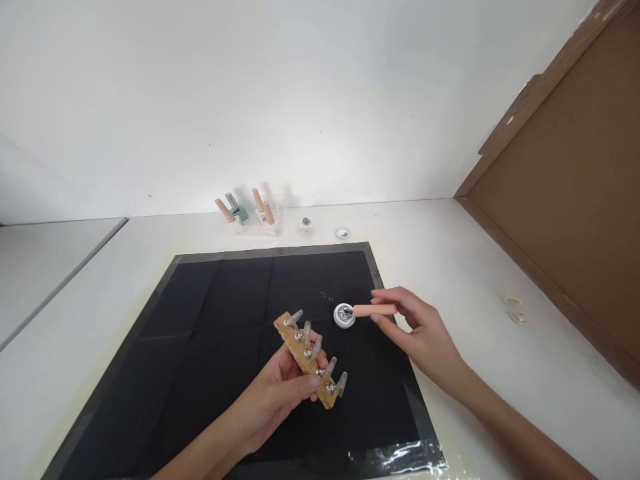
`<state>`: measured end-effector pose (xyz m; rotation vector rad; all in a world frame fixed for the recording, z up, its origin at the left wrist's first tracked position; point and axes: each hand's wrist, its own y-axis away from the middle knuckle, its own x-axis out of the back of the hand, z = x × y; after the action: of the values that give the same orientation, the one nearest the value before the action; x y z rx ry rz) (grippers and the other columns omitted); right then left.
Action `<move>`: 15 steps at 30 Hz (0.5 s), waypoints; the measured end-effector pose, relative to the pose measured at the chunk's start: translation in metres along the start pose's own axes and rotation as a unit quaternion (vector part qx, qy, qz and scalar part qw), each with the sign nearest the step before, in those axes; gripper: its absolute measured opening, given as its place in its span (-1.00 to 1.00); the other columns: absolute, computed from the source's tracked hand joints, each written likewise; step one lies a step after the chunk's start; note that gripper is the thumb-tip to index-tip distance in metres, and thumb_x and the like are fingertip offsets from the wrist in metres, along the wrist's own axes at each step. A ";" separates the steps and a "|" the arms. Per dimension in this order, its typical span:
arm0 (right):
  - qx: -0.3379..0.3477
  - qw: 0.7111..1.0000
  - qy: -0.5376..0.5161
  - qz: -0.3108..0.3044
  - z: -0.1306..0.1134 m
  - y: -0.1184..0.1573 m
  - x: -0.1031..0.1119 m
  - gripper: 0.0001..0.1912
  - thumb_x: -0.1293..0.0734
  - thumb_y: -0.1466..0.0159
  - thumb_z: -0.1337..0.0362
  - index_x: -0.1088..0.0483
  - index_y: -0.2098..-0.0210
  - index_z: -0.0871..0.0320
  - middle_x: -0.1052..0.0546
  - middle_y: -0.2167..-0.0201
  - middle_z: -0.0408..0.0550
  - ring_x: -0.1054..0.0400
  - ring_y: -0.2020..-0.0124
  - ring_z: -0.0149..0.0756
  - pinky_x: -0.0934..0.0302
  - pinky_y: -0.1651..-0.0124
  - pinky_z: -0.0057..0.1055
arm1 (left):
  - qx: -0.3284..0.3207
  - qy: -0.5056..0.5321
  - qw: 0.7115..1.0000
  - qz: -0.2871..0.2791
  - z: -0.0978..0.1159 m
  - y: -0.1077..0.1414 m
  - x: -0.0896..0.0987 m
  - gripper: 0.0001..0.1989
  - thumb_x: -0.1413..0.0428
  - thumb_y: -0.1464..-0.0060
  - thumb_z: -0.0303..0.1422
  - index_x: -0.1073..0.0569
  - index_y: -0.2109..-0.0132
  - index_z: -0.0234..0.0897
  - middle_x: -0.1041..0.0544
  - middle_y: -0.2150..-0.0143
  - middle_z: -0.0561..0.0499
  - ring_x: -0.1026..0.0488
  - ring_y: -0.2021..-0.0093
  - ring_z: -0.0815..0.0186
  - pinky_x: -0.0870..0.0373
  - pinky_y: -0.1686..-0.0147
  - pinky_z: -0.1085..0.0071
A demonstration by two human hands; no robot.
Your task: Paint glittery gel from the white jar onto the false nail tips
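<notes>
My left hand [280, 393] grips a wooden holder [326, 395] tilted above the black mat. Several clear nail tips [317, 346] stand on silver balls along it. In my right hand [417, 327] is a peach-handled brush [375, 310], held level between thumb and fingers. The brush's end reaches into a small round white pot [345, 316] with silvery contents, which stands on the mat to the right of the holder.
Black mat [225, 320] with taped edges on a white table. Behind it stand peach-capped bottles [269, 215], a grey-green bottle [240, 212], a small clear jar [306, 225] and a white lid [342, 233]. Small round pieces [515, 310] and a brown cardboard panel [565, 167] are at right.
</notes>
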<state>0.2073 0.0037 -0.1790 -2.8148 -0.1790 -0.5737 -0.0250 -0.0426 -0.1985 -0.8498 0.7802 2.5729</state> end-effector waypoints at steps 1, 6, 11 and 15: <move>-0.023 0.999 -0.021 0.019 -0.001 -0.001 0.002 -0.79 -0.31 -0.21 0.34 -0.39 0.14 0.01 -0.48 0.24 -0.10 -0.40 0.20 -0.28 -0.31 0.14 -0.33 | -0.004 -0.001 1.000 -0.001 0.000 0.000 -0.001 -0.58 -0.30 0.09 -0.46 -0.37 0.08 -0.17 -0.44 0.28 0.10 -0.33 0.33 0.46 -0.21 0.36 0.47; -0.063 0.986 -0.147 0.041 -0.006 -0.002 0.011 -0.81 -0.38 -0.16 0.30 -0.41 0.21 0.01 -0.50 0.30 -0.13 -0.41 0.24 -0.31 -0.34 0.25 -0.43 | -0.020 0.001 1.000 -0.010 0.000 0.000 -0.001 -0.61 -0.28 0.08 -0.49 -0.36 0.11 -0.16 -0.44 0.28 0.10 -0.33 0.33 0.45 -0.21 0.36 0.47; -0.036 0.979 -0.194 -0.059 -0.013 0.007 0.006 -0.78 -0.34 -0.20 0.37 -0.40 0.18 -0.04 -0.50 0.29 -0.16 -0.40 0.26 -0.39 -0.32 0.24 -0.50 | -0.028 -0.002 0.999 -0.022 0.000 -0.001 0.000 -0.62 -0.27 0.07 -0.49 -0.36 0.11 -0.14 -0.44 0.28 0.11 -0.31 0.35 0.47 -0.21 0.36 0.47; -0.023 0.979 -0.180 -0.088 -0.017 0.013 0.000 -0.73 -0.33 -0.20 0.41 -0.38 0.16 -0.08 -0.50 0.27 -0.19 -0.39 0.24 -0.41 -0.31 0.20 -0.50 | -0.034 -0.013 0.999 -0.029 -0.001 -0.001 0.001 -0.64 -0.26 0.05 -0.50 -0.36 0.12 -0.14 -0.43 0.29 0.12 -0.30 0.35 0.47 -0.21 0.37 0.48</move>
<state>0.2033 -0.0137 -0.1667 -2.9435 -0.4925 -0.0948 -0.0255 -0.0424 -0.2002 -0.8451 0.6540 2.5681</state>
